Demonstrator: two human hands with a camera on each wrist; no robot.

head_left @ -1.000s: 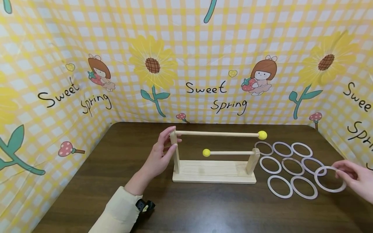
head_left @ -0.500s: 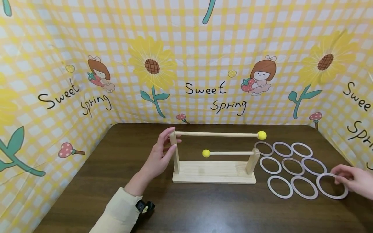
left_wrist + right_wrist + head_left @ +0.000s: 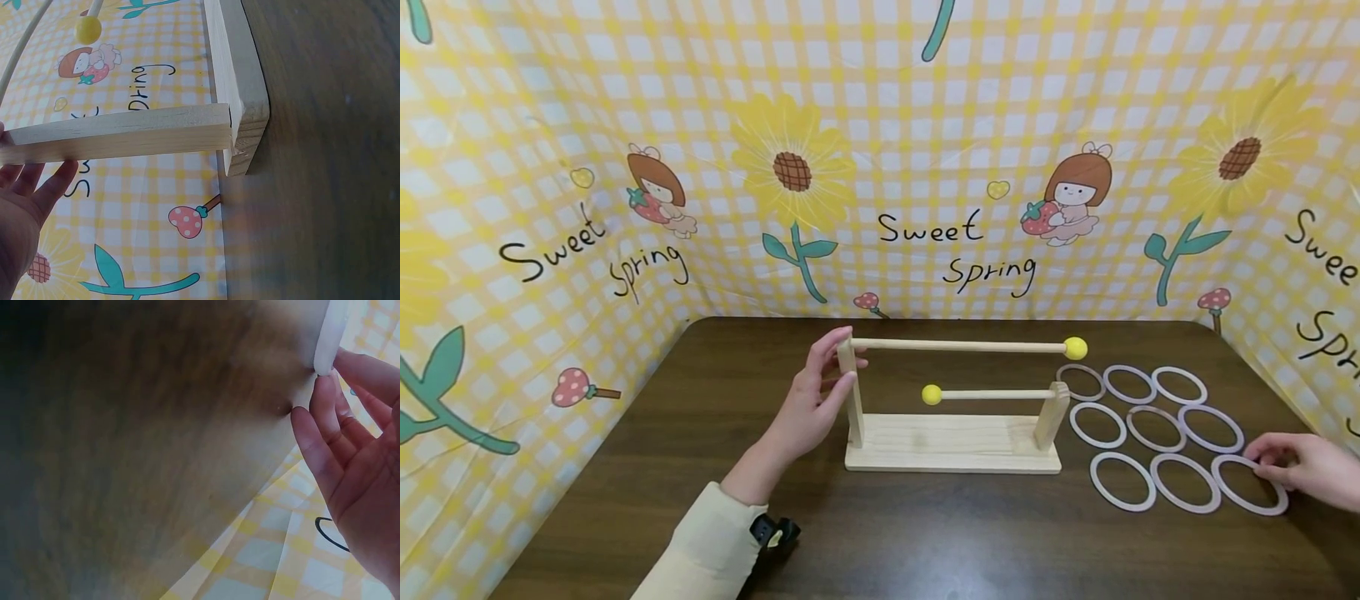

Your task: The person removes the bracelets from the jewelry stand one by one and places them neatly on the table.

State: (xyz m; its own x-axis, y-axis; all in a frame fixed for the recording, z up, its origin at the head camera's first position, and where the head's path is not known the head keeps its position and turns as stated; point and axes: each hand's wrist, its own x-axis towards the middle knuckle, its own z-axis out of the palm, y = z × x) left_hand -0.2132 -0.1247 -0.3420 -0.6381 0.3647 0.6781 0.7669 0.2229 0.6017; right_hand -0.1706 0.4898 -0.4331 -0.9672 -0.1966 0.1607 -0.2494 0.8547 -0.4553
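Observation:
My left hand (image 3: 801, 408) grips the upper part of the tall left post (image 3: 854, 408) of a pale wooden stand (image 3: 955, 457). In the left wrist view, its fingertips press the side of that post (image 3: 137, 132). A long upper rod (image 3: 962, 345) runs right to a yellow ball; a shorter rod (image 3: 1000, 395) points left from the low right post (image 3: 1051, 423), also ball-tipped. On the far right, my right hand (image 3: 1311, 471) pinches the edge of a pale ring (image 3: 1262, 508) lying flat. The right wrist view shows fingertips at the ring's edge (image 3: 332, 331), close to the tabletop.
Several more pale rings lie in rows right of the stand, one nearest the front being a ring (image 3: 1131, 507). All stands on a dark brown table (image 3: 955, 533). A yellow checked cloth (image 3: 910, 150) rises behind and at both sides.
My right hand has lowered the held ring from above its neighbours to the table, at the right end of the front row. The left hand keeps its hold on the post.

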